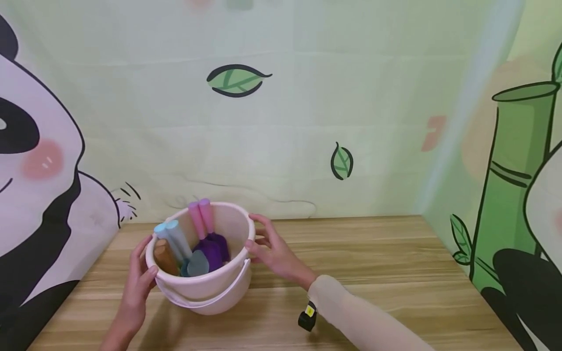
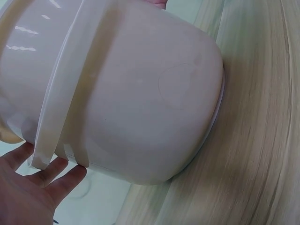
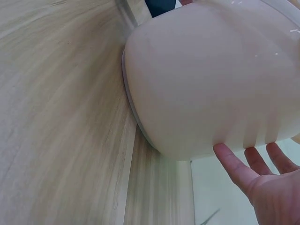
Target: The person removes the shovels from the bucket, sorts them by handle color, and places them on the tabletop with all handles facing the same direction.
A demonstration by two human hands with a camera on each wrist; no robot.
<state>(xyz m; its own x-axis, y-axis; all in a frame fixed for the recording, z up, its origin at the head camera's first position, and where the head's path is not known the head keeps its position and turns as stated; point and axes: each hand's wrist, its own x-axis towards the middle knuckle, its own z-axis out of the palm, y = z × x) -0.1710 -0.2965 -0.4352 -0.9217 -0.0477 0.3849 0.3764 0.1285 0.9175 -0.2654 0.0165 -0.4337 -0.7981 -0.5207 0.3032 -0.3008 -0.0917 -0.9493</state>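
Observation:
A pale pinkish-white bucket (image 1: pixel 232 292) sits low at the tabletop, left of centre in the head view. Its handle (image 1: pixel 215 298) hangs down at the front. At the left rim, my left hand (image 1: pixel 137 287) holds on with the thumb in front and fingers around the side. My right hand (image 1: pixel 276 251) grips the opposite rim, thumb and fingers spread apart. Inside lean purple toy shovels (image 1: pixel 208 256) with pink handles, blue-handled toy tools (image 1: pixel 177 239) and a brown-orange piece (image 1: pixel 164 258). In the left wrist view, fingertips press the bucket wall (image 2: pixel 145 93) under its rim band.
The wood-grain tabletop (image 1: pixel 373 273) runs back to a pale green backdrop (image 1: pixel 290 122) printed with leaves, pandas and bamboo. A black device (image 1: pixel 307 317) with a yellow label shows by my right wrist.

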